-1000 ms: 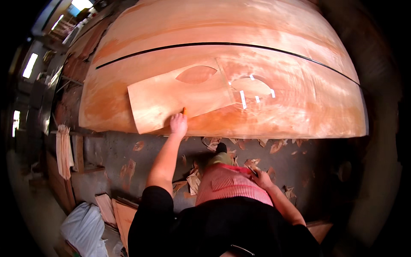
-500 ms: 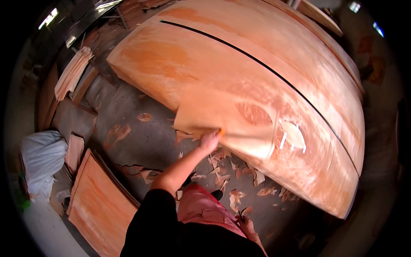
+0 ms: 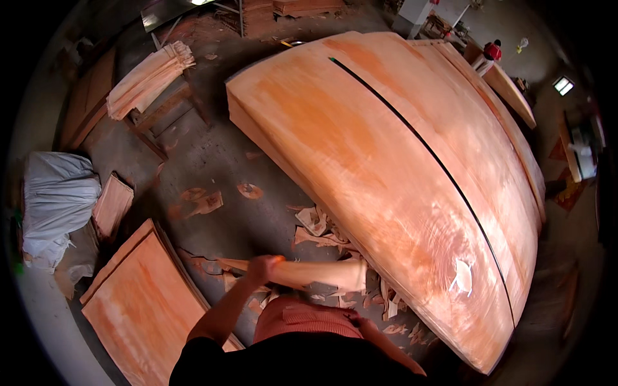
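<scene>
My left hand (image 3: 261,269) is closed on the edge of a thin sheet of wood veneer (image 3: 318,273). An orange cover shows on one of its fingers. The sheet is seen nearly edge-on, held off the large stack in front of me. My right hand (image 3: 364,327) is low in front of my waist, its fingers closed around a small dark tool whose kind I cannot make out. Ahead lies a broad, bowed stack of veneer sheets (image 3: 380,161). A long black strip (image 3: 425,145) runs along it. Near its right end is a patch with white tape (image 3: 462,276).
Another pile of veneer sheets (image 3: 138,309) stands at my left. Torn veneer scraps (image 3: 322,225) litter the floor between. Farther left are a grey-covered bundle (image 3: 59,193) and a wooden stand (image 3: 154,119) bearing veneer strips. A person in red (image 3: 492,50) is at the far right.
My left hand has drawn the veneer sheet off the large stack, down and left toward me. The taped patch now lies uncovered. The view has shifted.
</scene>
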`<action>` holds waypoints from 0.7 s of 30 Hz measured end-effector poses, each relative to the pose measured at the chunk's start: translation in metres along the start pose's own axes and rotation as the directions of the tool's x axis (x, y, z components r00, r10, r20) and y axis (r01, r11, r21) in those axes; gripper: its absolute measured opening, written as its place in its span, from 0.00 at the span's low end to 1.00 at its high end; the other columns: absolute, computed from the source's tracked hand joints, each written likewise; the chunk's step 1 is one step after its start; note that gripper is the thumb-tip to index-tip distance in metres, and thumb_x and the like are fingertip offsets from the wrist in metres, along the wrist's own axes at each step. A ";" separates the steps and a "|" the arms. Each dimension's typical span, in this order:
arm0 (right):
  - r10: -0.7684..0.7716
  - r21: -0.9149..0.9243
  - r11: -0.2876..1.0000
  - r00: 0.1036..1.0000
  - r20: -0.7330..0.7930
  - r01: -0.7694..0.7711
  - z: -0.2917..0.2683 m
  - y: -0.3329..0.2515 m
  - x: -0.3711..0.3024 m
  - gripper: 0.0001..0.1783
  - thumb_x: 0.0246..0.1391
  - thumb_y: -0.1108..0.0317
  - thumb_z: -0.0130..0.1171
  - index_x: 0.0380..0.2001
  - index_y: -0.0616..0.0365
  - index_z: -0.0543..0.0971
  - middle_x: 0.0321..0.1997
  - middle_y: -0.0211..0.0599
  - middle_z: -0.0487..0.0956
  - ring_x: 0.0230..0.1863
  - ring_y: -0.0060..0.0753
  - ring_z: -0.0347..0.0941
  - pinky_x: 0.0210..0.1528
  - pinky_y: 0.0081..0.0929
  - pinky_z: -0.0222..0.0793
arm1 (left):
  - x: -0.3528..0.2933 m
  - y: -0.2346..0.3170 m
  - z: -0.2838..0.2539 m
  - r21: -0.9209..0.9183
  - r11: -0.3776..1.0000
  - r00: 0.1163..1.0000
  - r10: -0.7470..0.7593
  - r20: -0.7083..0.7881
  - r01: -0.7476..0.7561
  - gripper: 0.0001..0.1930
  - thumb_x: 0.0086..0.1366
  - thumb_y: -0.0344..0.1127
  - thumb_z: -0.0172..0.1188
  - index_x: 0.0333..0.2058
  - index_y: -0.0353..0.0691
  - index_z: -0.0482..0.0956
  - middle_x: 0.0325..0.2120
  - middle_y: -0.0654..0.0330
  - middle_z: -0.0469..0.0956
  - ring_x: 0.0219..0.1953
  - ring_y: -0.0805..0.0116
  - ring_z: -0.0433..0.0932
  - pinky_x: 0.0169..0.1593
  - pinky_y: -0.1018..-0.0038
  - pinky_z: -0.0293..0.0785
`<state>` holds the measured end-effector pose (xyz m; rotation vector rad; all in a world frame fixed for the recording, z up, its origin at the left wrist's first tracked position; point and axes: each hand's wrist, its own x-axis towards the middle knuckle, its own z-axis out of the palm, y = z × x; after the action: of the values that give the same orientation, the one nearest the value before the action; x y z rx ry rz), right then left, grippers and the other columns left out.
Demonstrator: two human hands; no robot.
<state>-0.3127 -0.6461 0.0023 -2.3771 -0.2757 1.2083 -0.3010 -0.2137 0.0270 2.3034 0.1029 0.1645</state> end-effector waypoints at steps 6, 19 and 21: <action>-0.082 -0.146 0.987 0.995 -0.062 0.072 -0.048 -0.131 0.112 0.19 0.38 0.56 0.61 0.38 0.44 0.75 0.33 0.35 0.74 0.34 0.37 0.72 0.35 0.29 0.68 | 0.046 -0.053 -0.156 0.110 0.953 0.944 -0.256 -0.206 0.283 0.09 0.53 0.30 0.50 0.33 0.40 0.76 0.26 0.51 0.75 0.31 0.54 0.74 0.35 0.65 0.69; -0.575 -0.420 0.772 0.806 -0.141 0.477 -0.134 -0.462 0.427 0.18 0.38 0.72 0.48 0.36 0.46 0.76 0.38 0.38 0.72 0.44 0.42 0.67 0.42 0.37 0.65 | 0.108 -0.209 -0.423 0.379 0.684 0.753 -0.394 -0.527 0.624 0.09 0.56 0.33 0.47 0.32 0.37 0.75 0.27 0.49 0.75 0.32 0.51 0.73 0.35 0.64 0.69; -0.541 -0.443 0.790 0.822 -0.180 0.423 -0.153 -0.527 0.467 0.16 0.39 0.73 0.47 0.35 0.48 0.75 0.40 0.39 0.72 0.43 0.43 0.68 0.42 0.36 0.66 | 0.117 -0.233 -0.457 0.390 0.655 0.732 -0.390 -0.559 0.647 0.10 0.56 0.33 0.47 0.32 0.36 0.75 0.27 0.49 0.75 0.31 0.50 0.74 0.35 0.64 0.69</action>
<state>0.1030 -0.0573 0.0018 -2.5290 -1.0432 0.5719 -0.2596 0.2907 0.1690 2.6551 1.2170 0.3747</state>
